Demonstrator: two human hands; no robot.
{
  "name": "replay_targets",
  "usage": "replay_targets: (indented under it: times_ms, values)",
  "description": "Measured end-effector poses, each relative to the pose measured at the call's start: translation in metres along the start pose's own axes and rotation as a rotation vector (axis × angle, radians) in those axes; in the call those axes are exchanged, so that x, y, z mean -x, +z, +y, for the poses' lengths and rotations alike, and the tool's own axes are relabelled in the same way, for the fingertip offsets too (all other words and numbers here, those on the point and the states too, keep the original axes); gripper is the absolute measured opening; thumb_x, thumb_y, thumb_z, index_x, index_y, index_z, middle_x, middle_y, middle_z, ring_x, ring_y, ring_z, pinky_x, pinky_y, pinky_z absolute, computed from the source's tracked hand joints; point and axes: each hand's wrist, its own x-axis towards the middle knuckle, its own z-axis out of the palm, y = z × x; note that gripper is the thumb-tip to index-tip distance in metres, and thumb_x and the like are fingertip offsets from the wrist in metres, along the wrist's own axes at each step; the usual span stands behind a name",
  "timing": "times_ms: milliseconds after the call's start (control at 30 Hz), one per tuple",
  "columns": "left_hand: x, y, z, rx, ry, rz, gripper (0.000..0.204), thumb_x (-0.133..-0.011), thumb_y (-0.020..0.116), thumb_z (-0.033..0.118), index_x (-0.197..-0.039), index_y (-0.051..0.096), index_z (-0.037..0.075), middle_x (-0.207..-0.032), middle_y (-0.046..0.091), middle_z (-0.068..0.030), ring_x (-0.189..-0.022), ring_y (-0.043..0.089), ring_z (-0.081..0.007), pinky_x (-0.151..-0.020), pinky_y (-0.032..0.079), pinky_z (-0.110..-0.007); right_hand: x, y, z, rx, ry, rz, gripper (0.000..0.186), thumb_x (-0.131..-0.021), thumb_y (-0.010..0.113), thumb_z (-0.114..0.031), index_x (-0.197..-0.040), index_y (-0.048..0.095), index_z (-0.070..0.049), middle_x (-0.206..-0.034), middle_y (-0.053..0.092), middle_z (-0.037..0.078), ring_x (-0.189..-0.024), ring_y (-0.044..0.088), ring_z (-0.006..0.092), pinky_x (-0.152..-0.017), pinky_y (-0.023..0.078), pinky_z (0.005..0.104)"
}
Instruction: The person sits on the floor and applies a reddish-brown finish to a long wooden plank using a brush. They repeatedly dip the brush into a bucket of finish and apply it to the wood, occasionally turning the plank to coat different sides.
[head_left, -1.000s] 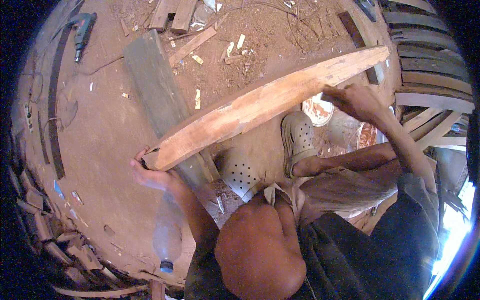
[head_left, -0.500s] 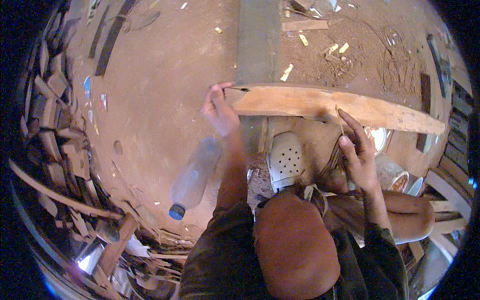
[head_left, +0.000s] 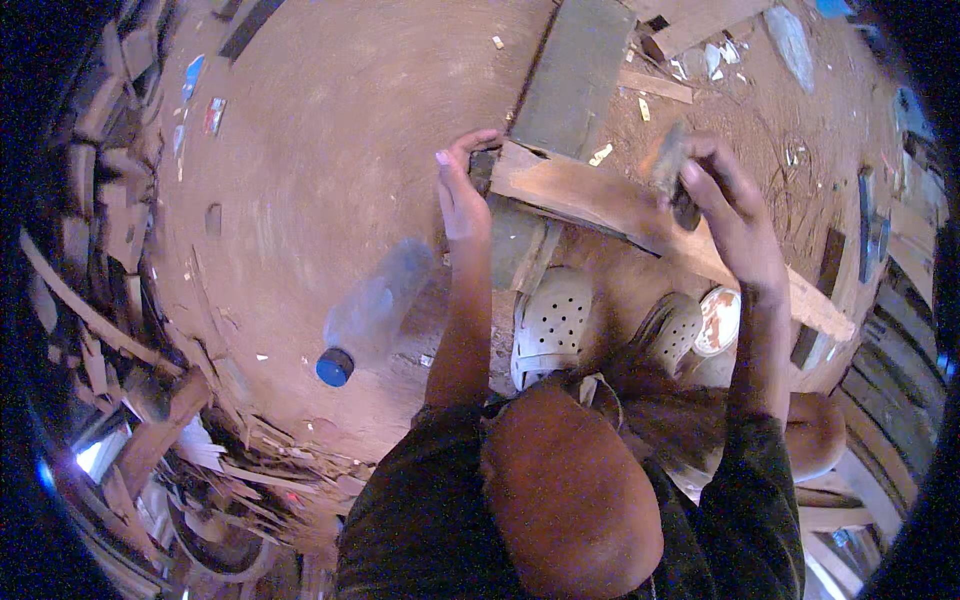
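Note:
A long pale wooden plank lies across a grey-green beam on the dirt floor. My left hand grips the plank's left end, fingers curled over its edge. Above the plank's middle, my right hand is closed on a small blurred tool with a brownish upper part and a dark lower end; what kind of tool it is cannot be told. My feet in white perforated clogs stand just below the plank.
A plastic bottle with a blue cap lies on the dirt left of my left arm. A round white tin sits by my right foot. Wood scraps and offcuts pile along the left, with boards at the right.
My right hand has come off the plank and now holds a tool above it. My left hand stays on the plank's end. The view has swung, so the plank tilts down to the right.

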Motion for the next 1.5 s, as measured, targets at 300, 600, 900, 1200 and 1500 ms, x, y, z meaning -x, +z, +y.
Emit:
replay_targets:
  times_ms: [300, 600, 900, 1200, 1500]
  values:
    - [0.026, -0.015, -0.005, 0.016, 0.014, -0.018, 0.074, -0.100, 0.022, 0.062, -0.129, 0.054, 0.002, -0.126, 0.057, -0.0126, -0.117, 0.053, -0.0242, -0.103, 0.039, -0.038, -0.099, 0.044, -0.002, 1.235, -0.519, -0.478, 0.040, -0.089, 0.063, -0.046, -0.099, 0.066, -0.008, -0.084, 0.067, 0.010, -0.085, 0.064, 0.0286, -0.093, 0.040, 0.0434]
    - [0.037, -0.025, 0.008, -0.315, 0.210, -0.155, 0.088, -0.071, 0.084, 0.037, -0.139, 0.040, 0.003, -0.140, 0.046, -0.0189, -0.133, 0.043, -0.0297, -0.110, 0.036, -0.040, -0.144, 0.078, -0.013, 1.295, -0.572, -0.718, 0.055, -0.079, 0.065, -0.060, -0.095, 0.067, -0.007, -0.086, 0.068, 0.013, -0.089, 0.065, 0.0331, -0.097, 0.041, 0.0471]
    - [0.037, -0.019, 0.018, -0.333, 0.134, -0.153, 0.106, -0.061, 0.091, 0.032, -0.144, 0.032, 0.002, -0.139, 0.046, -0.0181, -0.132, 0.043, -0.0315, -0.112, 0.034, -0.041, -0.163, 0.084, -0.009, 1.301, -0.614, -0.787, 0.056, -0.077, 0.068, -0.057, -0.095, 0.067, -0.004, -0.088, 0.068, 0.017, -0.090, 0.066, 0.0368, -0.089, 0.048, 0.0491]
    - [0.037, -0.025, 0.006, -0.121, 0.190, -0.126, 0.092, -0.076, 0.080, 0.039, -0.143, 0.032, -0.001, -0.140, 0.046, -0.0190, -0.133, 0.043, -0.0313, -0.114, 0.030, -0.042, -0.105, 0.058, -0.041, 1.257, -0.403, -0.300, 0.041, -0.089, 0.064, -0.032, -0.122, 0.057, -0.009, -0.103, 0.066, 0.020, -0.093, 0.065, 0.0415, -0.083, 0.051, 0.0492]
    - [0.029, -0.027, -0.005, 0.092, 0.099, -0.135, 0.071, -0.104, 0.015, 0.051, -0.131, 0.051, -0.005, -0.137, 0.051, -0.0186, -0.134, 0.042, -0.0298, -0.115, 0.025, -0.040, -0.036, 0.093, -0.027, 1.068, -0.213, -0.504, 0.044, -0.095, 0.056, -0.019, -0.138, 0.047, -0.013, -0.105, 0.059, 0.027, -0.088, 0.064, 0.0454, -0.077, 0.055, 0.0505]
